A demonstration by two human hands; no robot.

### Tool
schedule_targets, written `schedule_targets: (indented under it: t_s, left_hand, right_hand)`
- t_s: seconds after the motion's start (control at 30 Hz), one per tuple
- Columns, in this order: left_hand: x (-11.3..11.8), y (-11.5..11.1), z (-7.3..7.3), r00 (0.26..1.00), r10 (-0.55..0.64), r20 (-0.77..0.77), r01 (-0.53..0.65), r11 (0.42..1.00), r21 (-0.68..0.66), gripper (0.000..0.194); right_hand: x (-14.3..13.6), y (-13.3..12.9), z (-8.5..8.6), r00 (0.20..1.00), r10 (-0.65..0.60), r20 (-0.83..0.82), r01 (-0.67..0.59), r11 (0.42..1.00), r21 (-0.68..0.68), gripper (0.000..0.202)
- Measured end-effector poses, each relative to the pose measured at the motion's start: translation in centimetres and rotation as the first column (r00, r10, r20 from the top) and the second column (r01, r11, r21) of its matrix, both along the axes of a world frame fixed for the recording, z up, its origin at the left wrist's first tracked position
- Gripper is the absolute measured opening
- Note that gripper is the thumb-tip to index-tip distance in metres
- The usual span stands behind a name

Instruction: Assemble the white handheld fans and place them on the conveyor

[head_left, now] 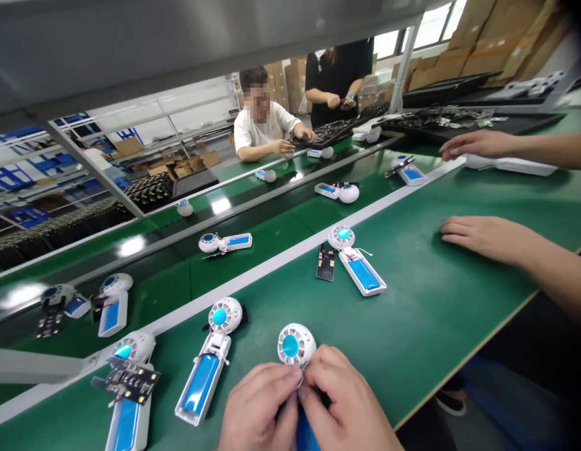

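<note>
My left hand [257, 407] and my right hand [344, 404] meet at the table's near edge, both closed on a white handheld fan half-shell [296, 346] with a round head, teal centre and blue battery. The fingertips pinch at the neck just below the fan head; the body is mostly hidden under my hands. A similar open fan shell [210, 363] lies just to the left, and another with a loose black circuit board [128, 379] lies farther left.
Another fan shell [358, 266] with a small black board lies mid-table. A co-worker's hands [482, 238] rest on the green mat at right. More fan units ride the conveyor belt [224, 241]. Two people work across the line near black trays [440, 119].
</note>
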State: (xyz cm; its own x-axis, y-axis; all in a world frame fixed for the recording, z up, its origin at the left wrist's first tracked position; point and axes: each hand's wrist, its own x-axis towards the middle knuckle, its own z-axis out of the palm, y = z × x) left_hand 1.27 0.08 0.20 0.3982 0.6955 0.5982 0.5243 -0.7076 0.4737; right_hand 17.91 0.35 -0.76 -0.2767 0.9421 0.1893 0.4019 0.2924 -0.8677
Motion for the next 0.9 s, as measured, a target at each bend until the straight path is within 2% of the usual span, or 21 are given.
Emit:
schedule_targets:
  t_s: [0.1, 0.27, 0.57, 0.9]
  left_hand:
    - [0.04, -0.08, 0.03, 1.000, 0.010, 0.016, -0.010, 1.000, -0.024, 0.041]
    - [0.12, -0.32, -0.26, 0.989, 0.125, 0.079, -0.112, 0.981, -0.160, 0.035]
    - [-0.13, -0.05, 0.25, 1.000, 0.018, 0.023, -0.017, 0.999, -0.033, 0.041]
    - [-0.28, -0.38, -0.08, 0.997, 0.041, 0.069, -0.037, 0.997, -0.067, 0.044]
  right_hand:
    - [-0.21, -0.05, -0.04, 1.000, -0.023, 0.005, 0.023, 0.999, 0.025, 0.020]
    - [-0.39, -0.06, -0.05, 0.999, -0.054, -0.006, 0.054, 0.998, 0.016, 0.020]
    - [-0.41, 0.05, 0.50, 0.997, -0.059, 0.045, 0.055, 0.996, 0.077, 0.021]
    - [-0.34, -0.24, 0.36, 0.975, -0.166, 0.151, 0.134, 0.971, 0.199, 0.022]
